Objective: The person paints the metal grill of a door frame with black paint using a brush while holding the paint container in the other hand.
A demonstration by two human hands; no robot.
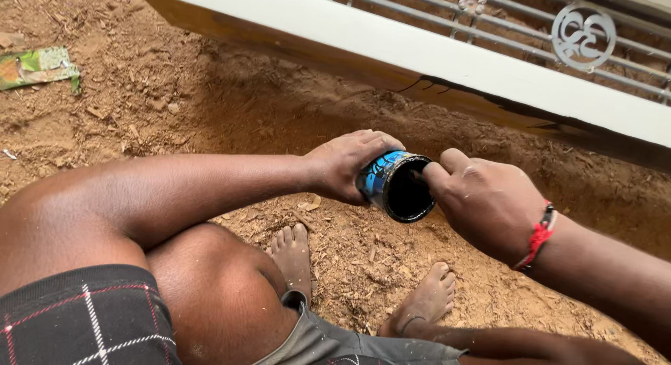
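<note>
Looking down at frame centre, I see my left hand [346,166] wrapped around a small tilted paint can [393,184], black inside. My right hand [486,204], fingers curled, touches its rim. Bare feet rest on sawdust-strewn ground [210,92] below a white gate frame [419,54].

We look down from our head camera — one view only, close over our knees, facing the far white ledge [447,54].

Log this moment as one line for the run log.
left hand: grips tilted paint can | right hand: fingers at can's open mouth | ground: bare soil
</note>
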